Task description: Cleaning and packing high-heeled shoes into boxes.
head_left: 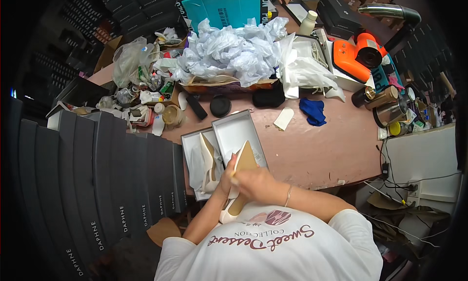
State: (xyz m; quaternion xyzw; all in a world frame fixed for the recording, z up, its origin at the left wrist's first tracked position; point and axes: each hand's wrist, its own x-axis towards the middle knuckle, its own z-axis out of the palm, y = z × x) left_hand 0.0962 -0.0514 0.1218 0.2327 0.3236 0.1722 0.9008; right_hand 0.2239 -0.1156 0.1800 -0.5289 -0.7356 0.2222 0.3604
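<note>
In front of my chest my left hand (226, 177) is closed around a white pointed-toe high-heeled shoe (247, 159), its tan sole turned up and its toe pointing away from me. My right hand (259, 184) is closed over the middle of the sole. At its fingertips shows a small yellowish bit that I cannot make out. The shoe's heel end is near my shirt. Just beyond my left hand, a matching white shoe (208, 159) lies on its side on tissue in a grey shoe box (189, 156). Alongside is the white-lined box lid (234, 130).
Stacks of dark shoe boxes (109, 159) rise at my left. Crumpled white tissue paper (229, 49) fills a carton at the back. A blue cloth (312, 111), a white insole-shaped pad (283, 119) and an orange machine (348, 59) are on the pink table (331, 154).
</note>
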